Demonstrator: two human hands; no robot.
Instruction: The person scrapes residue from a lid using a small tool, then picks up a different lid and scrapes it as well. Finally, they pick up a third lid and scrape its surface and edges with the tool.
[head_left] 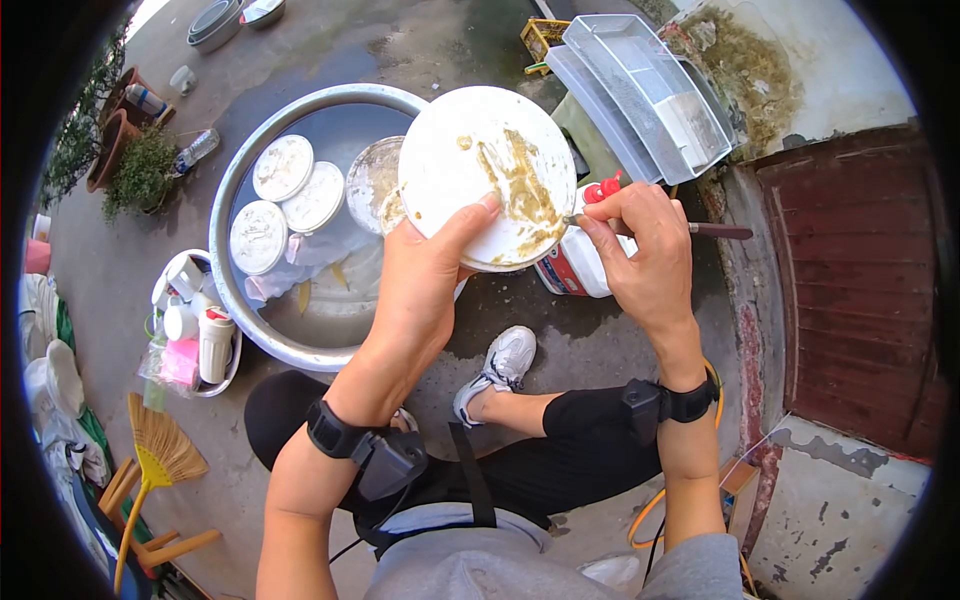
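Note:
My left hand (428, 270) grips a round white lid (450, 140), its thumb across the top face and the other fingers hidden beneath. Yellow-brown smears mark the middle and right side of the lid. At the lid's right edge, my right hand (645, 255) is closed on a slim knife-like tool with a dark brown handle (722, 231). The tool's narrow tip touches or nearly touches the rim; most of its blade is hidden by my fingers. Below the lid, a large metal basin (232, 300) of water holds several white lids (258, 237).
A white jug with a red cap (602, 188) stands behind my right hand. Clear plastic bins (650, 90) are stacked at upper right. A tub of cups (214, 345) sits left of the basin, with a broom (165, 455) below it. A brown door (850, 290) is at right.

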